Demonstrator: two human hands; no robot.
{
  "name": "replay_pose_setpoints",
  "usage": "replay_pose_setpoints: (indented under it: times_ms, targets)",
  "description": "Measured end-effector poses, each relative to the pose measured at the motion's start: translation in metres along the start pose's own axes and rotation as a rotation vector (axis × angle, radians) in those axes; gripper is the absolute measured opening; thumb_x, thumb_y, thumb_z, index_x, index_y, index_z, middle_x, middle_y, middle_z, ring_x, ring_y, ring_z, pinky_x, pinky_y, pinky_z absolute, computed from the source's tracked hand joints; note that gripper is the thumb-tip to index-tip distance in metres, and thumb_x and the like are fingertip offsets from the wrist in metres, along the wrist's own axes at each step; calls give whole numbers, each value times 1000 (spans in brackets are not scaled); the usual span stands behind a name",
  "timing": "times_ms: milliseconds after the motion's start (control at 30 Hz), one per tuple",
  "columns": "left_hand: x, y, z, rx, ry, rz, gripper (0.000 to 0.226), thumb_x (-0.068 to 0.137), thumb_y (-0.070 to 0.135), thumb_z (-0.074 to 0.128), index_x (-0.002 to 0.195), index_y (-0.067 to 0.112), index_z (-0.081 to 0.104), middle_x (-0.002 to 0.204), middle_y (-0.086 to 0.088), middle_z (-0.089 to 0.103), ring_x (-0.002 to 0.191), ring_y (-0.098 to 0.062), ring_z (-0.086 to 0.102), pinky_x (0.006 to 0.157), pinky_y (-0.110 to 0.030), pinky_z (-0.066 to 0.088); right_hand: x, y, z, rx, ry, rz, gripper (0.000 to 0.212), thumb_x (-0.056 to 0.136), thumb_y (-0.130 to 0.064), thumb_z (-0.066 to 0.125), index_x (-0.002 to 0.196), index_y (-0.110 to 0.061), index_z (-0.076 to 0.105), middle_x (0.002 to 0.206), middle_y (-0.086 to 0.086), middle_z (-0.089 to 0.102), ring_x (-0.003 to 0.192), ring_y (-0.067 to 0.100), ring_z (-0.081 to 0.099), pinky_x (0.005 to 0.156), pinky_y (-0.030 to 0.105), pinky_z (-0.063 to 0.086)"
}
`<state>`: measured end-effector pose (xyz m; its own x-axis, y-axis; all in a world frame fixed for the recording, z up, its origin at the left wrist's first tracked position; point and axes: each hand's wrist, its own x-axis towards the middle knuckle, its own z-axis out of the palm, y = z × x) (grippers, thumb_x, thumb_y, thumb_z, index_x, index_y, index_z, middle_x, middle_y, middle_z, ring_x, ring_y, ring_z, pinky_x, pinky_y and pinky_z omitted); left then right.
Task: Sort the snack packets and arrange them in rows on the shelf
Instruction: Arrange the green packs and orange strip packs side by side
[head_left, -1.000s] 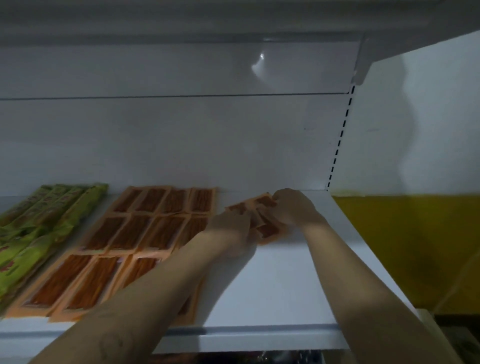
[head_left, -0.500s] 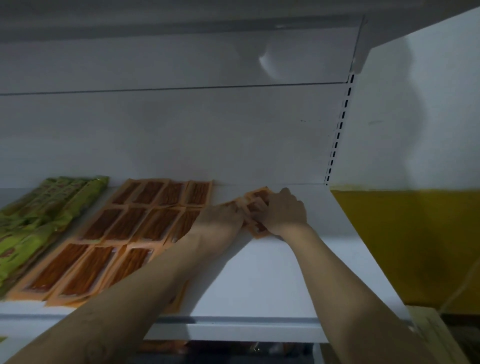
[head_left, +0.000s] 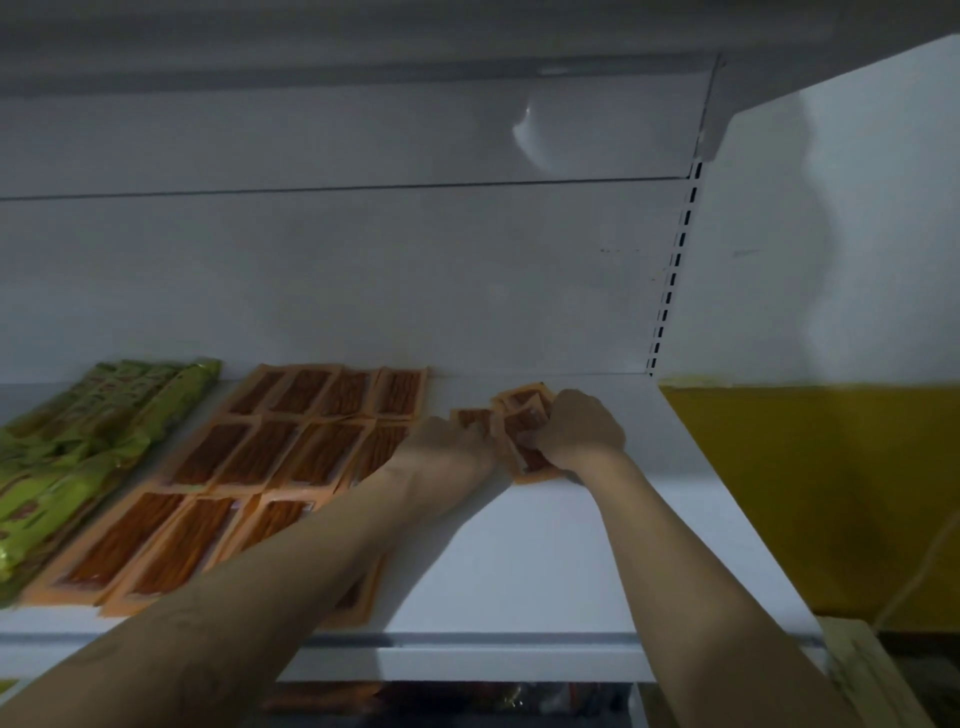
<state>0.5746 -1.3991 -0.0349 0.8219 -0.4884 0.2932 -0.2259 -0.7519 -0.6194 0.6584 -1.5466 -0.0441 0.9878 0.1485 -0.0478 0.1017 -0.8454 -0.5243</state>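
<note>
Head camera: the right hand (head_left: 582, 434) has its fingers curled down over a loose heap of small orange packets (head_left: 525, 434), and the thumb side pinches the topmost ones against the pile. The heap lies flat on the white shelf (head_left: 519, 566), far back and right of the middle, with some packets fanned out askew toward the back panel (head_left: 363, 291). Just left of it, the left hand (head_left: 448, 444) lies knuckles up with its fingers reaching onto one more small packet (head_left: 471, 418). The fingertips are hidden behind the knuckles, so I cannot tell whether they pinch that packet or only press on it. The two hands are close together, nearly touching.

Left of the hands, long orange packets (head_left: 291, 452) lie flat in three rows from near to far, edges touching. The left forearm crosses over the nearest row. Further left, green packets (head_left: 78, 447) lie in an overlapping stack that runs off the left edge.

A slotted upright (head_left: 675, 270) marks the shelf's far right corner. Beyond it is a wall with a yellow band (head_left: 805, 493) along its lower part.
</note>
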Motion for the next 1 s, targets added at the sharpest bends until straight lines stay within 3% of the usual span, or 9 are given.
replay_pose_setpoints:
  times_ms: [233, 300, 433, 533, 600, 667, 767, 900, 1000]
  targets:
    - [-8, -11, -18, -375, 70, -220, 31, 86, 11, 42, 98, 7, 70, 82, -10, 67, 57, -30, 64, 49, -31, 52, 0, 0, -2, 375, 8, -26, 23, 85, -27, 68, 71, -9, 63, 78, 9, 67, 80, 28, 64, 61, 32, 45]
    - [-11, -19, -12, -417, -28, -357, 36, 101, 17, 36, 130, 20, 58, 114, -8, 65, 89, -35, 67, 76, -39, 53, 0, -7, -1, 740, -55, 50, 21, 89, -17, 63, 96, 3, 68, 97, 20, 71, 89, 35, 67, 73, 43, 57]
    - [-29, -32, -12, -583, 81, -352, 55, 86, 1, 67, 137, 20, 58, 121, -13, 67, 89, -41, 69, 66, -39, 55, -3, -25, -2, 1481, -345, 109, 28, 96, -11, 56, 112, 13, 61, 105, 29, 67, 88, 37, 67, 67, 42, 60]
    - [-42, -38, -5, -588, 137, -273, 48, 74, -2, 78, 120, 11, 71, 115, -18, 69, 81, -39, 71, 51, -39, 57, -2, -43, 2, 1380, -319, -21, 22, 91, -2, 61, 109, 11, 63, 106, 27, 67, 88, 32, 68, 73, 40, 58]
    - [-50, -48, -2, -660, 161, -298, 31, 93, 21, 58, 120, 13, 71, 127, -17, 64, 95, -41, 68, 62, -46, 58, 0, -56, 6, 1297, -235, -59, 25, 83, 11, 62, 108, 8, 64, 101, 25, 68, 82, 32, 68, 69, 39, 57]
    - [-56, -58, -2, -748, 121, -362, 50, 95, 45, 39, 124, 17, 68, 139, -12, 56, 114, -36, 62, 83, -46, 55, -2, -70, 8, 1230, -170, -113, 25, 79, 15, 64, 100, 3, 67, 92, 20, 69, 76, 31, 69, 68, 39, 58]
    - [-61, -83, -3, -842, 36, -558, 49, 97, 50, 44, 140, 25, 51, 148, -10, 45, 134, -28, 46, 103, -35, 39, -4, -94, 15, 1145, -118, -219, 30, 73, 14, 69, 101, 2, 68, 93, 19, 71, 80, 32, 70, 72, 42, 58]
    - [-74, -123, -4, -1020, -102, -667, 60, 93, 33, 61, 148, 33, 35, 98, 5, 62, 85, -14, 60, 66, -4, 39, -9, -131, 28, 1096, -110, -316, 31, 74, 5, 75, 104, -2, 69, 95, 15, 74, 84, 28, 73, 69, 38, 59]
    - [-95, -152, 1, -1243, 5, -827, 50, 86, 19, 73, 132, 30, 57, 83, -7, 65, 72, -21, 64, 62, -16, 48, -7, -151, 36, 1109, -88, -310, 9, 85, -6, 71, 94, -5, 70, 82, 9, 75, 73, 25, 73, 64, 36, 58]
